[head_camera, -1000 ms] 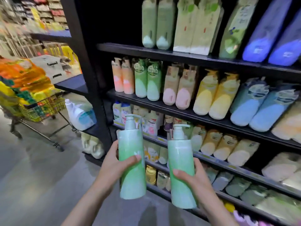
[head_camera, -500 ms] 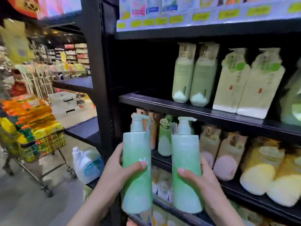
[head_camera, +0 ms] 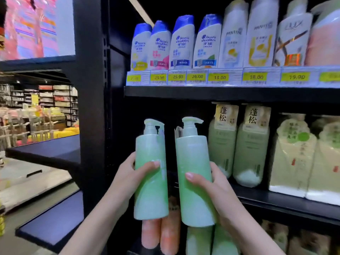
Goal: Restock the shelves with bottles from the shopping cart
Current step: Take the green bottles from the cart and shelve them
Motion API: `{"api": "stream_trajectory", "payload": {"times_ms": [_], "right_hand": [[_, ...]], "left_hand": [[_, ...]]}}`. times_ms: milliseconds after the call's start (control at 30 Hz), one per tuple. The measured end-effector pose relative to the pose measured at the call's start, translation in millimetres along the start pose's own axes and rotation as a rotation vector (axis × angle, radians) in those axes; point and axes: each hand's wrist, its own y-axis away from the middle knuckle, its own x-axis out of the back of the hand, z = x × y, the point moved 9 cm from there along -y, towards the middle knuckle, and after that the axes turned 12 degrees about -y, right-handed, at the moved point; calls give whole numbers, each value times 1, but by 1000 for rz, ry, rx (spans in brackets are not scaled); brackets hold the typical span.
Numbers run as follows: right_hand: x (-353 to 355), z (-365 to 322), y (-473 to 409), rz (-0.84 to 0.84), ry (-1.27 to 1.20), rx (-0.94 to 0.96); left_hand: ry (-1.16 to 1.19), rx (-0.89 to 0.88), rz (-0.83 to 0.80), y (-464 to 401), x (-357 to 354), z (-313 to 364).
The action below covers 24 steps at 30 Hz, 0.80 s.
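A black shelving unit [head_camera: 230, 93] fills the right of the view, its upright post [head_camera: 92, 107] running top to bottom. The top shelf carries a row of white shampoo bottles [head_camera: 176, 43] with blue caps, then paler ones further right, above a strip of yellow price tags [head_camera: 219, 77]. On the middle shelf [head_camera: 287, 201] stand two pale green bottles [head_camera: 237, 150] with paper collars, and to their right boxed packs [head_camera: 292, 155] in cream and green. The left part of this shelf is a dark gap. Below, orange bottles [head_camera: 160, 236] and green ones show on the next level down. To the left, dark blue side shelves [head_camera: 49, 150] jut out, with blurred store aisles beyond.

In front of the gap two green pump bottles are held upright, side by side but apart – neither rests on the shelf. The left hand [head_camera: 128, 179] is wrapped round the left bottle [head_camera: 150, 179], thumb across its front. The right hand [head_camera: 213, 188] is clamped on the right bottle [head_camera: 195, 181] – thumb in front, fingers behind, just beside the collared bottles
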Motion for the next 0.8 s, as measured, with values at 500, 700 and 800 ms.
{"api": "stream_trajectory", "payload": {"times_ms": [500, 700, 800], "right_hand": [[3, 7, -83, 359, 160, 239], [12, 10, -86, 459, 329, 308], [14, 11, -91, 471, 368, 270]], "left_hand": [[60, -224, -52, -123, -3, -10], [80, -289, -96, -130, -8, -23], [87, -283, -137, -134, -14, -27]]}}
